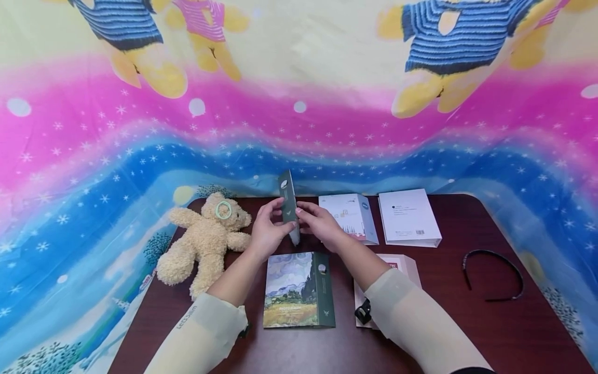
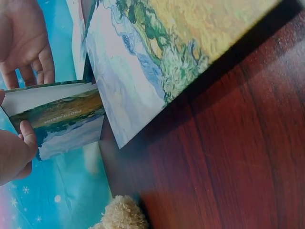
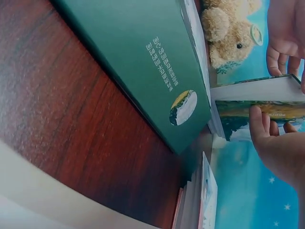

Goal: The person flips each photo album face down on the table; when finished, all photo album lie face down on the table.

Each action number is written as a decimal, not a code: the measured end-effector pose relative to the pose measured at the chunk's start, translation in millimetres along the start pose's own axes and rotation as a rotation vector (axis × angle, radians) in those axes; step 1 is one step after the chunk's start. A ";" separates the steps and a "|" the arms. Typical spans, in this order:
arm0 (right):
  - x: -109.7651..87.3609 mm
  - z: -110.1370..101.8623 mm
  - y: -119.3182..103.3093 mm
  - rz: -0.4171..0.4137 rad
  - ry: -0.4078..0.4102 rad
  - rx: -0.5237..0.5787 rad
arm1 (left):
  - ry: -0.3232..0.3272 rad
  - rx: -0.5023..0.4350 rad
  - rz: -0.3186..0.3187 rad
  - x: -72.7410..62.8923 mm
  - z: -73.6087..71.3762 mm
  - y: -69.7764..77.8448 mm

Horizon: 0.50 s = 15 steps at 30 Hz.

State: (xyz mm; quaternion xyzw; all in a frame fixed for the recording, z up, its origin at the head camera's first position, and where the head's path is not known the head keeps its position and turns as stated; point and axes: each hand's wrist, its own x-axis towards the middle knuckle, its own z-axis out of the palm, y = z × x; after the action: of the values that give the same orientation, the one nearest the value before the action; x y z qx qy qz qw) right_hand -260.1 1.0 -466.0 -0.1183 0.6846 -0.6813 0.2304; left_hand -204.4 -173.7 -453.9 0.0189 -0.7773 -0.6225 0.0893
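Both hands hold a photo album (image 1: 288, 208) upright, its narrow dark green spine facing me and a painted landscape on its covers. My left hand (image 1: 270, 228) grips it from the left, thumb near the spine. From the right, the fingers of my right hand (image 1: 322, 224) press its other side. White shows between the covers in both wrist views. Whether its lower end touches the table cannot be told. Nearer to me a second photo album (image 1: 290, 291) with a painted cover and green spine (image 3: 138, 62) stands on the table.
A teddy bear (image 1: 210, 244) with a pale green ring (image 1: 223, 210) on its head lies at the left. To the right are a white illustrated album (image 1: 345, 213), a plain white album (image 1: 408, 218), a pale album (image 1: 411, 267) partly behind my right arm, and a black headband (image 1: 492, 254).
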 end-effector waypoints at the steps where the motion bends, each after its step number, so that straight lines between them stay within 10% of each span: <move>1: -0.5 -1.0 0.1 -0.005 0.001 0.002 | -0.004 -0.008 -0.002 0.1 1.0 -0.2; 15: -8.9 -14.5 -3.3 -0.013 0.015 -0.001 | -0.064 -0.017 -0.057 2.9 12.9 -2.2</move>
State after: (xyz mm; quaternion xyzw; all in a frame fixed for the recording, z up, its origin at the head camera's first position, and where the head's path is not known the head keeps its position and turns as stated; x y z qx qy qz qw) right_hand -259.8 17.9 -461.8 -0.1178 0.6858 -0.6833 0.2209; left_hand -209.5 -162.2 -458.4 0.0206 -0.7736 -0.6316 0.0469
